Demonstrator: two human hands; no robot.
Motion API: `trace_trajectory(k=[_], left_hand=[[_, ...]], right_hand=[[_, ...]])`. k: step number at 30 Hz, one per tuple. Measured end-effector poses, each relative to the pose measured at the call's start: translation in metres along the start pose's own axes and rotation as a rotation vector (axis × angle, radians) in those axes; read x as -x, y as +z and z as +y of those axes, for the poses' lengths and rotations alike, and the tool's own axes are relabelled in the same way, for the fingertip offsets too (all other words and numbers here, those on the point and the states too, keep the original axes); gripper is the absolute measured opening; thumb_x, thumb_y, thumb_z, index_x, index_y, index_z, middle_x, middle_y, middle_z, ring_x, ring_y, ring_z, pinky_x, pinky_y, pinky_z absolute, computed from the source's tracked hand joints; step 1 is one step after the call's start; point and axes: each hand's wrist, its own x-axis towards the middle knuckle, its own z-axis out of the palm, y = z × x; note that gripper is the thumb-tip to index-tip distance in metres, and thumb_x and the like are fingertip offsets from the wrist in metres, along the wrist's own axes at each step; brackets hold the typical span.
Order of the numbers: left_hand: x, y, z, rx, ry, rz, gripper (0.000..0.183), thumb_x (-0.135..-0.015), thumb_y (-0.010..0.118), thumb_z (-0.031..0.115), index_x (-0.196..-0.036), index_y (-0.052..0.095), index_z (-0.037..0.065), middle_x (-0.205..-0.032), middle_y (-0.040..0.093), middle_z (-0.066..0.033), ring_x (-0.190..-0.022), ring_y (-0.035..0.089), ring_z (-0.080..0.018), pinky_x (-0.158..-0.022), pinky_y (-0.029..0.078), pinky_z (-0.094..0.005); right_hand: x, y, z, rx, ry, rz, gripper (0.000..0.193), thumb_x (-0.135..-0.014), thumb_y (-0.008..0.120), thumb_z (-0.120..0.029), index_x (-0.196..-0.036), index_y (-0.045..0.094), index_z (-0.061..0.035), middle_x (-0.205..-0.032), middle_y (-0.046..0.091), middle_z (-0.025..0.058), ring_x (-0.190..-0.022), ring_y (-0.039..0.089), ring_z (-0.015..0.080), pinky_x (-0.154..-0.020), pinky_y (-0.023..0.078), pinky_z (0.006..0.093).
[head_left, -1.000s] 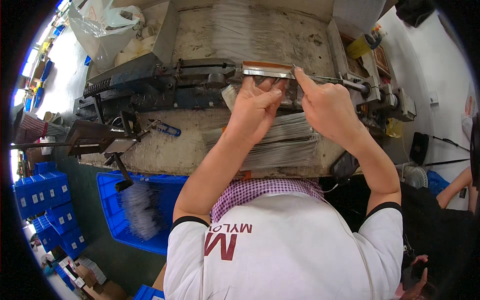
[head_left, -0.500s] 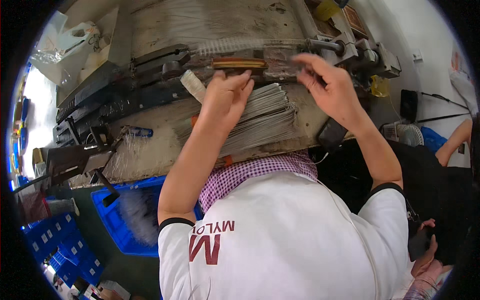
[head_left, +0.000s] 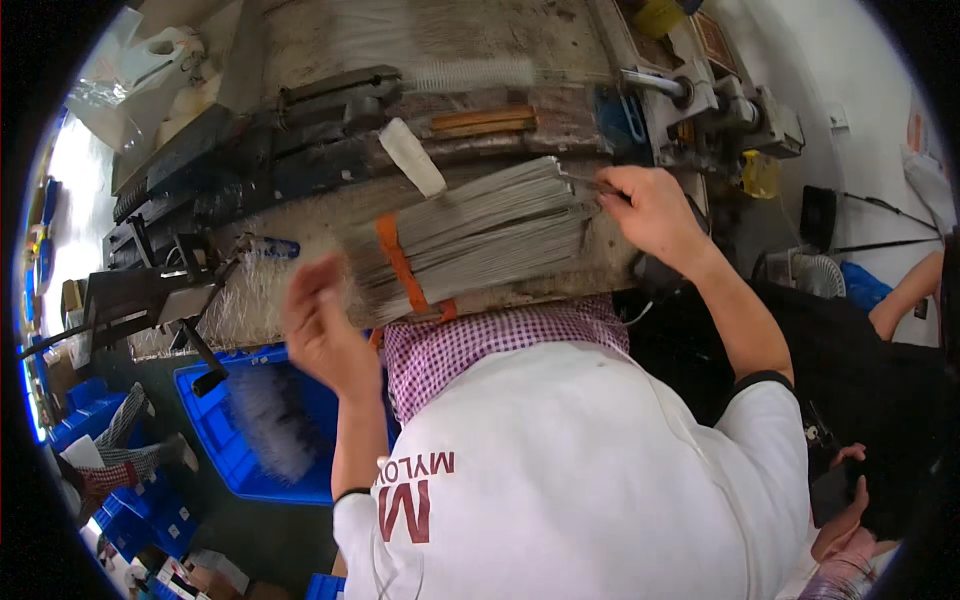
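A long bundle of thin grey wire-like strands (head_left: 490, 225) lies aslant on the worn bench, with an orange band (head_left: 398, 262) around its left part. At the bundle's right end my right hand (head_left: 655, 215) is closed, its fingertips pinching a thin dark pointed piece (head_left: 590, 183) against the strand ends. My left hand (head_left: 328, 320) hovers off the bundle's left end, blurred, its fingers loosely apart and nothing visible in them. Behind the bundle rest a white wrapped strip (head_left: 412, 157) and a brown wooden block (head_left: 483, 121).
Dark machine parts (head_left: 330, 125) run along the back left of the bench, and a crank arm (head_left: 205, 350) juts out near its left edge. Metal shafts and blocks (head_left: 700, 90) stand at the back right. Below left is a blue bin (head_left: 220, 440) with greyish fluffy material. A nearby person's arm (head_left: 900, 295) shows at right.
My left hand has drawn back from the wooden block to the bundle's left end, uncovering the orange band. My right hand has come down to the strand ends, now pinching a thin dark piece.
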Motion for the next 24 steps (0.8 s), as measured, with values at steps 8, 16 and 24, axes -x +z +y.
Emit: trace_trajectory(k=[8,16,24], left_hand=[[-0.056,-0.134,-0.029,-0.751,0.539,0.849,0.072,-0.089,0.061,0.018,-0.136,0.013,-0.009,-0.135,0.027,-0.0276,-0.126,0.034,-0.0343,-0.107,0.028,-0.0436],[-0.096,-0.232,-0.058,-0.72,0.242,1.136,0.056,-0.089,0.062,0.017,-0.129,0.031,-0.007,-0.123,0.044,-0.0237,-0.111,0.049,-0.0314,-0.089,0.045,-0.0404],[-0.073,-0.148,-0.041,-0.401,0.094,0.881,0.033,-0.092,0.054,0.01,-0.117,0.051,-0.01,-0.111,0.062,-0.0173,-0.098,0.06,-0.0222,-0.087,0.045,-0.0324]], right_hand=[[0.007,0.0,0.002,0.063,-0.059,-0.003,0.017,-0.078,0.062,-0.008,-0.092,0.063,0.0002,-0.084,0.059,0.0162,-0.077,0.058,0.0365,-0.067,0.047,0.041],[0.006,-0.009,0.009,0.108,-0.028,-0.023,0.018,-0.073,0.061,-0.004,-0.09,0.063,0.0005,-0.085,0.061,0.0144,-0.078,0.061,0.0338,-0.068,0.048,0.0425],[0.013,-0.028,-0.003,0.564,-0.131,-0.046,0.013,-0.065,0.059,0.002,-0.076,0.057,-0.0037,-0.075,0.056,0.0135,-0.072,0.061,0.032,-0.063,0.049,0.04]])
